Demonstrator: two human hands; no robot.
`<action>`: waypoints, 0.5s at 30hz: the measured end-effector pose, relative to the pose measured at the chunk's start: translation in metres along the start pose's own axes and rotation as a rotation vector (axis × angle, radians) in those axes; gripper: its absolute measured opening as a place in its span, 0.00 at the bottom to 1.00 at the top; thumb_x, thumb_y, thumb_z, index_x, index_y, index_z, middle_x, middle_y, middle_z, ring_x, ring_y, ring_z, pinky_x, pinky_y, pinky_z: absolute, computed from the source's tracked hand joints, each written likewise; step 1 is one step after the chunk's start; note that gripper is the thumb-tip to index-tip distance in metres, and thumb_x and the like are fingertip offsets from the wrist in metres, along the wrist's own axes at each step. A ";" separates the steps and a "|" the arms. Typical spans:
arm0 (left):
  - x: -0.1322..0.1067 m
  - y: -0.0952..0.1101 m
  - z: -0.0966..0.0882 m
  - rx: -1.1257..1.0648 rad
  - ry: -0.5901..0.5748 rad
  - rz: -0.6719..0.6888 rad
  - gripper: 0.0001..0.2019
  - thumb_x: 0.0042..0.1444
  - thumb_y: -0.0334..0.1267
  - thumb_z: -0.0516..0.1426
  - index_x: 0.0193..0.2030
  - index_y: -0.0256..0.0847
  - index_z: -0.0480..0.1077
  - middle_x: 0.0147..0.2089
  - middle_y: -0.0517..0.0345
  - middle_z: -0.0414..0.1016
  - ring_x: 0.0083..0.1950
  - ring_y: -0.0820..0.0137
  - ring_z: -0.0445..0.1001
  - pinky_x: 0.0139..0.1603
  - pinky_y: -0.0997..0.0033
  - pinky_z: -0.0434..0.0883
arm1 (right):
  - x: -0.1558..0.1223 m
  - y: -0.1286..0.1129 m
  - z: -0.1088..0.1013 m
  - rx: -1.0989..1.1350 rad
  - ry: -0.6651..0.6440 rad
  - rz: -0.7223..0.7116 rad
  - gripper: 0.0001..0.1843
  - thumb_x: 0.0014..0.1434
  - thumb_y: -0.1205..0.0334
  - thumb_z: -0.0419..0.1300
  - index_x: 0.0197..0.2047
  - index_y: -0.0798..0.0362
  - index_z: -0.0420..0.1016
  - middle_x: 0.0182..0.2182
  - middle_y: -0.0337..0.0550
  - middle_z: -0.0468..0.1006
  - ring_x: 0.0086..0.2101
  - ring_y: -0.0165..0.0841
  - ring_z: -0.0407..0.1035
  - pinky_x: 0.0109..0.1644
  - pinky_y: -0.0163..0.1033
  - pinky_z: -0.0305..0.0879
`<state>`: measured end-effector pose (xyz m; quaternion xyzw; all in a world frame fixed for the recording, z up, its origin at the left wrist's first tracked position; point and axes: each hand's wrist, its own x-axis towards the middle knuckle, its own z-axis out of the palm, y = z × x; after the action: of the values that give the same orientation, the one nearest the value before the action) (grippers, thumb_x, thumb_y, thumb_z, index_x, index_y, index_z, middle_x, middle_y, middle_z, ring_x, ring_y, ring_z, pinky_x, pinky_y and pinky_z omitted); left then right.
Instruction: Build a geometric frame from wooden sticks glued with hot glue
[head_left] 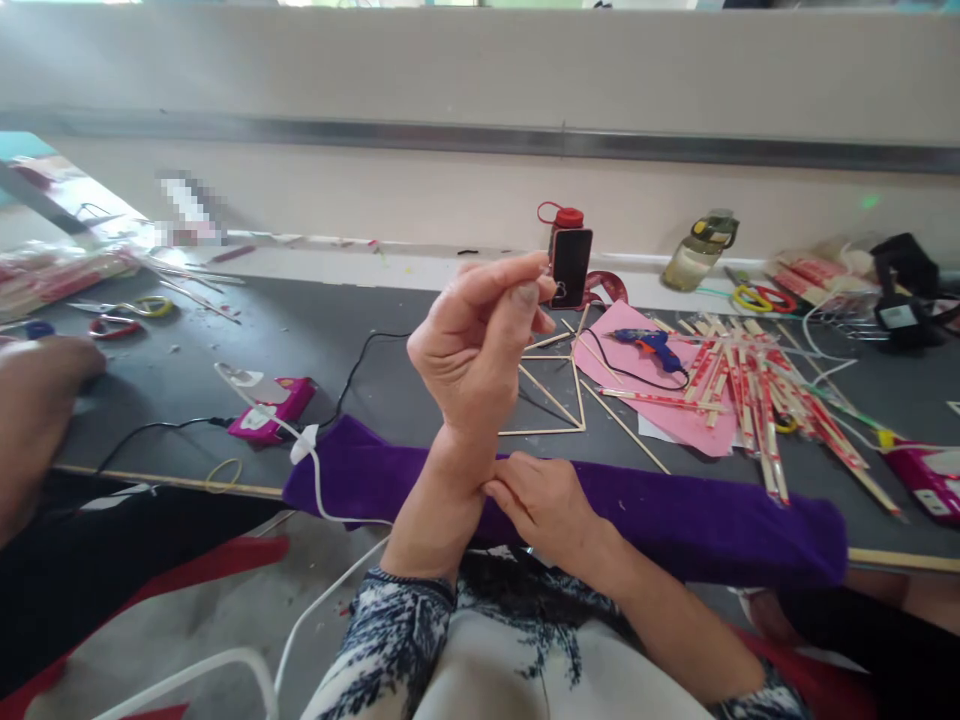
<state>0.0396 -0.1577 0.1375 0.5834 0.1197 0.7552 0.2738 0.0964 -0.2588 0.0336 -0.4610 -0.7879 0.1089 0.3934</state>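
My left hand (480,340) is raised above the table edge, thumb and fingertips pinched together; I cannot make out anything thin between them. Just behind those fingertips stands a dark bottle with a red cap (568,255). My right hand (544,500) rests on a purple cloth (675,520) that lies along the table's front edge, its fingers touching my left wrist. Beyond my hands lies a frame of thin wooden sticks (555,400).
A blue glue gun (649,345) lies on pink paper (675,410), beside several wrapped chopsticks (750,390). A pink pack (270,405) with a white cable sits at left, with scissors (131,315) further left. A co-worker's hand (34,400) rests at the left edge.
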 end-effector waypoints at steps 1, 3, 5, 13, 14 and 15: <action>-0.001 -0.001 0.000 -0.034 -0.007 -0.002 0.09 0.62 0.45 0.58 0.43 0.46 0.76 0.36 0.61 0.78 0.27 0.79 0.74 0.24 0.75 0.71 | -0.002 0.002 -0.003 -0.023 0.004 -0.023 0.15 0.70 0.61 0.48 0.39 0.54 0.74 0.27 0.42 0.77 0.28 0.30 0.70 0.32 0.36 0.60; -0.003 -0.001 -0.002 -0.042 -0.027 -0.016 0.07 0.61 0.43 0.59 0.42 0.47 0.77 0.37 0.61 0.79 0.27 0.79 0.74 0.24 0.76 0.72 | -0.008 0.006 -0.010 -0.068 0.012 -0.037 0.14 0.69 0.61 0.50 0.36 0.55 0.75 0.27 0.41 0.78 0.27 0.29 0.70 0.32 0.35 0.60; -0.005 0.001 -0.008 -0.021 -0.039 -0.025 0.06 0.60 0.42 0.60 0.41 0.47 0.77 0.37 0.61 0.79 0.27 0.79 0.74 0.24 0.77 0.72 | -0.018 0.013 -0.019 -0.113 0.023 -0.014 0.14 0.68 0.62 0.52 0.34 0.54 0.76 0.26 0.40 0.78 0.26 0.29 0.71 0.31 0.34 0.59; -0.018 0.016 -0.037 0.004 -0.054 -0.013 0.07 0.56 0.29 0.62 0.39 0.44 0.80 0.33 0.61 0.77 0.25 0.79 0.73 0.22 0.77 0.71 | -0.059 0.060 -0.073 -0.189 0.100 0.265 0.11 0.64 0.63 0.58 0.31 0.53 0.78 0.27 0.37 0.80 0.29 0.28 0.73 0.35 0.32 0.62; -0.020 0.017 -0.040 0.021 -0.060 -0.022 0.08 0.55 0.28 0.62 0.39 0.45 0.80 0.33 0.60 0.77 0.25 0.79 0.74 0.22 0.77 0.71 | -0.062 0.064 -0.080 -0.194 0.127 0.310 0.11 0.64 0.62 0.58 0.30 0.53 0.78 0.26 0.37 0.80 0.28 0.28 0.73 0.35 0.33 0.62; -0.022 0.018 -0.043 0.031 -0.080 -0.050 0.08 0.55 0.28 0.63 0.39 0.46 0.80 0.34 0.60 0.77 0.26 0.78 0.74 0.23 0.77 0.72 | -0.065 0.067 -0.087 -0.200 0.164 0.353 0.12 0.63 0.62 0.59 0.29 0.53 0.78 0.25 0.37 0.79 0.28 0.28 0.72 0.34 0.33 0.62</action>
<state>-0.0023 -0.1782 0.1159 0.6140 0.1349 0.7223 0.2882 0.2194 -0.2913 0.0217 -0.6360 -0.6672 0.0597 0.3831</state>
